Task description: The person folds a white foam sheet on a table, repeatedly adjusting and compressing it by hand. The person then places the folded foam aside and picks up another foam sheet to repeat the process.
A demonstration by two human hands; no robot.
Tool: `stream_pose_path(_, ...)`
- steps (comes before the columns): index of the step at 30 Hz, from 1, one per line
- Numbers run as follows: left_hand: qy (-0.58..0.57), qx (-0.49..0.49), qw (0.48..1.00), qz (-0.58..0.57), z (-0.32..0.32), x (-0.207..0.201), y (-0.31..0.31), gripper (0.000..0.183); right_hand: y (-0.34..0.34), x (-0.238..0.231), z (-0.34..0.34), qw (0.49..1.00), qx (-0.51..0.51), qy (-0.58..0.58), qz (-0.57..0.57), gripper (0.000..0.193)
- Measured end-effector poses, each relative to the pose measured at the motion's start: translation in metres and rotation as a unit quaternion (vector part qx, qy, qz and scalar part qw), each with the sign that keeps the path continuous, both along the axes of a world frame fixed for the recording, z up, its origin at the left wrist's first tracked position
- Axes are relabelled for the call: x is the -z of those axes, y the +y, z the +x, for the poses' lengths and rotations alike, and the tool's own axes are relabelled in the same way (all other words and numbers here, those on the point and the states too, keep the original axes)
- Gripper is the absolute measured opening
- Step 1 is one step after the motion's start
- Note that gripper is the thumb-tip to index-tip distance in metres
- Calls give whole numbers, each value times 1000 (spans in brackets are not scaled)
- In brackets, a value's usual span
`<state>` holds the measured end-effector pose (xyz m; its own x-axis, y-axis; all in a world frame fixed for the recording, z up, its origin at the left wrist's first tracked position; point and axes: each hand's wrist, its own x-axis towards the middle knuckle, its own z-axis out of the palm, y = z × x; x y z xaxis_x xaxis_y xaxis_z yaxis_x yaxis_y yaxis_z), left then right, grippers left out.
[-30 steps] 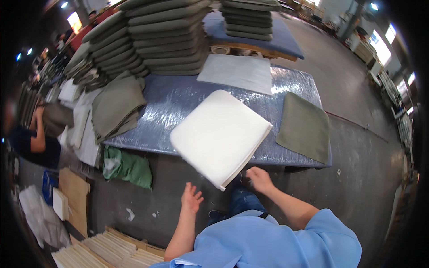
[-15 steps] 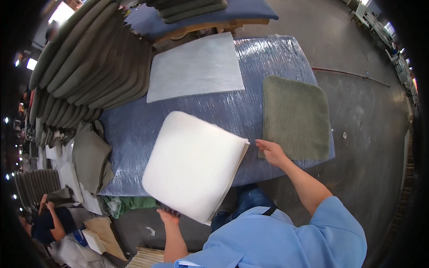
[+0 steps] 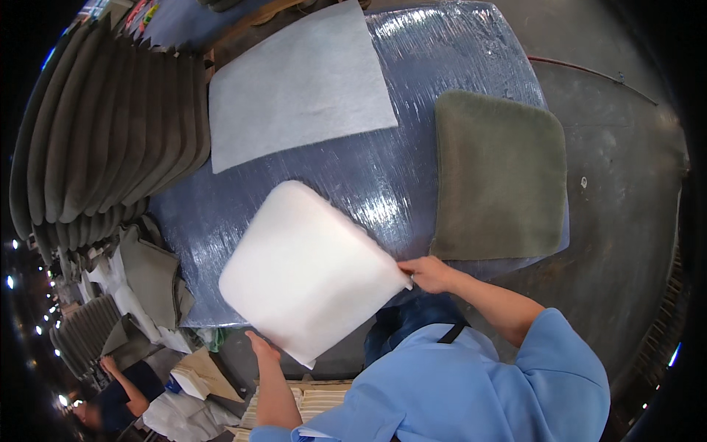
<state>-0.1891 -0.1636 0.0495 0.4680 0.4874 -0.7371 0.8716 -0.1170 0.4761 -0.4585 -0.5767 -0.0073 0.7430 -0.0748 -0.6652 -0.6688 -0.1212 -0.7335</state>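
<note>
A white, rounded-square cushion insert (image 3: 305,272) is tilted over the near edge of the table, its lower corner sticking out past the edge. My right hand (image 3: 431,275) is closed on its right corner, thumb and fingers pinching the white padding. At its lower left edge, my left hand (image 3: 264,346) supports it from beneath, with most of the fingers hidden by the insert. To the right lies a flat olive-green cushion cover (image 3: 501,177). A thin white sheet of padding (image 3: 302,88) is spread on the far part of the table.
Blue, plastic-wrapped table (image 3: 412,177) in front of me. Stacked dark green cushions (image 3: 110,125) rise at its left, with loose green fabric pieces (image 3: 151,276) below them. Another person (image 3: 125,390) works at lower left beside a cardboard piece (image 3: 210,372). Slatted wood (image 3: 317,398) lies near my left arm.
My right hand has moved from beside the insert onto its right corner and closed there. The insert has turned and shifted slightly left, with my left hand still beneath it. The view has shifted.
</note>
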Motion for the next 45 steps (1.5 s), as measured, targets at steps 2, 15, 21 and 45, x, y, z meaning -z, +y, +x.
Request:
stream_pose_path(2,-97,109,987,65,11,1,-9,75,-14,2,14,999,42,7,-9,54)
stream_pose_path(15,-293,783,536,114,-62,-15,-225,58,-29,22,102,990,89,-73,-86,43)
stream_pose_path(21,-319,872,355,107,-31,2,-291,40,-30,17,119,988,-22,-65,-138,30)
stream_pose_path(45,-211,959,152,112,-53,36,-371,45,-80,8,-2,857,487,-94,141,16)
